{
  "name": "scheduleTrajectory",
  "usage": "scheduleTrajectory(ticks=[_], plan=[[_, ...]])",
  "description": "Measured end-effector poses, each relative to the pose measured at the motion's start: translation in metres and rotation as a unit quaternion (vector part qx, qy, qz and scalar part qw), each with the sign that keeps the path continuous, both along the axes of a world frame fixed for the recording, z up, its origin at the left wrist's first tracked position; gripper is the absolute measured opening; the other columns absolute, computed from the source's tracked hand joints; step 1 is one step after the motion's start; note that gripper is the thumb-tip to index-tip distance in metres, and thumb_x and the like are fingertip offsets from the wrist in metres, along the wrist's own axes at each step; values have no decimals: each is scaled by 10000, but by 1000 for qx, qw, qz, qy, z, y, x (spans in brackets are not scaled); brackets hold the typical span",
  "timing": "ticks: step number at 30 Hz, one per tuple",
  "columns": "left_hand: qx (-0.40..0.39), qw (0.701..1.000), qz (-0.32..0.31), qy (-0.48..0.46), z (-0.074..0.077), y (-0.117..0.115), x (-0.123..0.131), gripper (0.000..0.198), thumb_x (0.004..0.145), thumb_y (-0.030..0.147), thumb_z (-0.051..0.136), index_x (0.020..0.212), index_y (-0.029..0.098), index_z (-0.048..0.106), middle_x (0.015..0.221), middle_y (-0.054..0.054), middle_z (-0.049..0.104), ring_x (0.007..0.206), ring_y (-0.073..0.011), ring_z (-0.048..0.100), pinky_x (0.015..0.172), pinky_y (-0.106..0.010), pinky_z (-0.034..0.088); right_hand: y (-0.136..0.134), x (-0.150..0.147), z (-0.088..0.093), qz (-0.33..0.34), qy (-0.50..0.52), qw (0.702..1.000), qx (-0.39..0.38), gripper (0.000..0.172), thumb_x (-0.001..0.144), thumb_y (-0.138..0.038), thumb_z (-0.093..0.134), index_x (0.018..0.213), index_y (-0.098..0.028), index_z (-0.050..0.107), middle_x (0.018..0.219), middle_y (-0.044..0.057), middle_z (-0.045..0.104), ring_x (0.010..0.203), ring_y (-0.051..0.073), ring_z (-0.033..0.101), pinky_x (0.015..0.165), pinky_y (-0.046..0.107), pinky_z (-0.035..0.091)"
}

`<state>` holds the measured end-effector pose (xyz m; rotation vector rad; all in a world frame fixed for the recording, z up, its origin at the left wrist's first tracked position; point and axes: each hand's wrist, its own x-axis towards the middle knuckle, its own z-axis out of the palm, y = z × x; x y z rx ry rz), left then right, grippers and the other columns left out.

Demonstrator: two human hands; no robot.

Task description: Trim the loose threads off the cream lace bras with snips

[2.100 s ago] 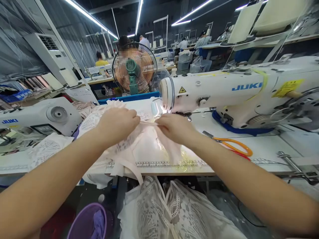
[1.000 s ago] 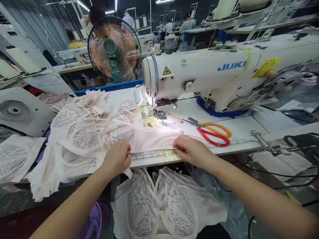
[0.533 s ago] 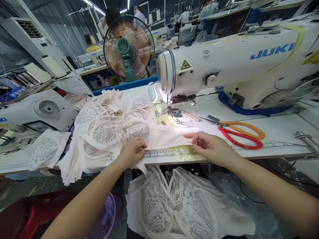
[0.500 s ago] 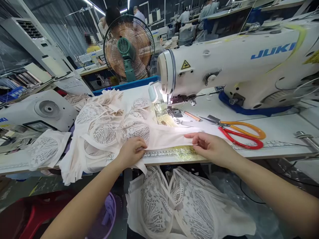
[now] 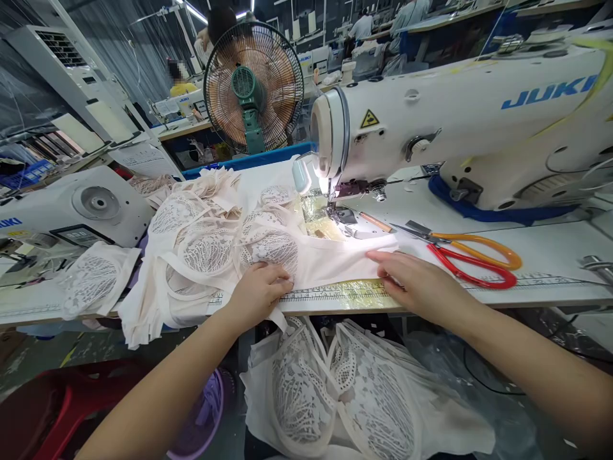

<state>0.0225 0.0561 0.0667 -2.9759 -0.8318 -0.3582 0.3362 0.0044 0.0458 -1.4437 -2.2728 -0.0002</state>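
Observation:
A pale pink lace bra (image 5: 330, 262) lies stretched along the table edge, its wing reaching to the right. At the lower edge of its lace cup, my left hand (image 5: 261, 291) is closed on the fabric, fingers curled. My right hand (image 5: 407, 271) pinches the far end of the wing, index finger extended along it. Just behind the wing stands the needle and presser foot (image 5: 331, 207) of a white sewing machine (image 5: 431, 121), lit by a lamp. Left of my left hand, more lace bras (image 5: 205, 249) lie piled and overlapping.
Scissors (image 5: 474, 259) with orange and red handles lie right of my right hand, beside an orange-handled tool (image 5: 376, 222). A measuring tape (image 5: 316, 296) runs along the table's front edge. Below hang stacked white lace bras (image 5: 345, 390). A fan (image 5: 253, 86) stands behind.
The view has shifted slightly, so the machine sits further right. My right hand has flattened a little over the wing's end; both hands stay on the bra.

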Motion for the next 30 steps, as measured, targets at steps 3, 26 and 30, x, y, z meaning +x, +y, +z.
scheduleTrajectory(ticks=[3,26,30], plan=[[16,1000,-2,21,-1,-1,-3,275,850,91,489,1010,206,680,1054,-101,673,1022,-250,610,870,-453,442,-6,1,0,-2,-20,999,31,196,826,-188,390,705,-218,542,1163,131,636,999,292,619,765,423,515],[65,977,28,201,21,-24,7,319,888,106,442,1178,124,573,1136,-117,638,1148,-288,517,1006,-536,345,-10,12,-2,26,66,996,-58,200,866,-254,412,808,-217,600,987,94,656,877,249,620,732,391,516],[70,976,26,203,21,-24,8,341,860,93,449,1173,122,582,1123,-126,644,1131,-292,536,999,-538,359,-2,16,3,30,121,987,-99,192,870,-243,428,823,-193,607,1035,126,657,946,263,609,792,429,502]])
